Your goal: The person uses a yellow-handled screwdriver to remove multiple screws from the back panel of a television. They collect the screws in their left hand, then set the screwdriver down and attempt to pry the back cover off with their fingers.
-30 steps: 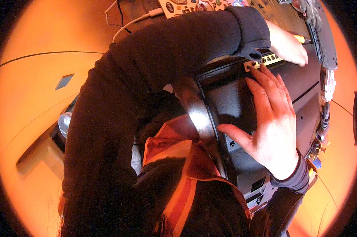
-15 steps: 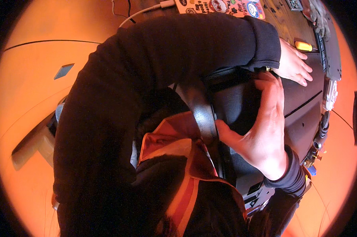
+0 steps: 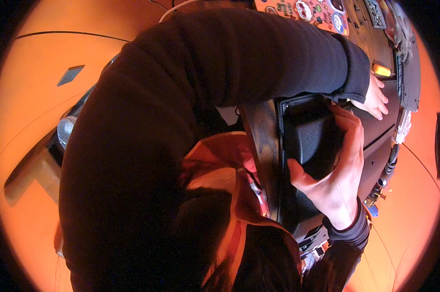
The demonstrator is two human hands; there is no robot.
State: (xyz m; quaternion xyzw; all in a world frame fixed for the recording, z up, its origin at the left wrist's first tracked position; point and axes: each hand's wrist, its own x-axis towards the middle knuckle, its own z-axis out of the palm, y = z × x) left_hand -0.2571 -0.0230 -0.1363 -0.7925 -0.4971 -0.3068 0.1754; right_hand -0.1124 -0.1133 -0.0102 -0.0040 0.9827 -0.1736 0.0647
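Observation:
A large black casing [image 3: 301, 140] with a textured recess lies on the wooden table in front of me. My right hand [image 3: 334, 177] arches over that recess, thumb apart near its close edge. Its fingers reach to the recess's far side, their tips partly hidden beside my left cuff. Beyond it, my left hand [image 3: 374, 100] lies with fingers extended on the casing's flat dark panel [image 3: 381, 146]. Nothing shows in its grasp, though my sleeve covers part of it. A yellow-handled tool [image 3: 382, 70], likely a screwdriver, rests close to the left fingers.
A sticker-covered orange panel [image 3: 314, 14] lies at the far side, with a small tray of tiny parts [image 3: 375, 14] and grey gloves or cloth [image 3: 401, 36] to its right. Small metal fittings [image 3: 378, 192] sit along the right edge. The wooden table edge [image 3: 263, 136] runs close to my body.
My view has shifted, so most things sit elsewhere in the picture. More of the recess and the wooden edge show. Both hands keep about the same places on the casing.

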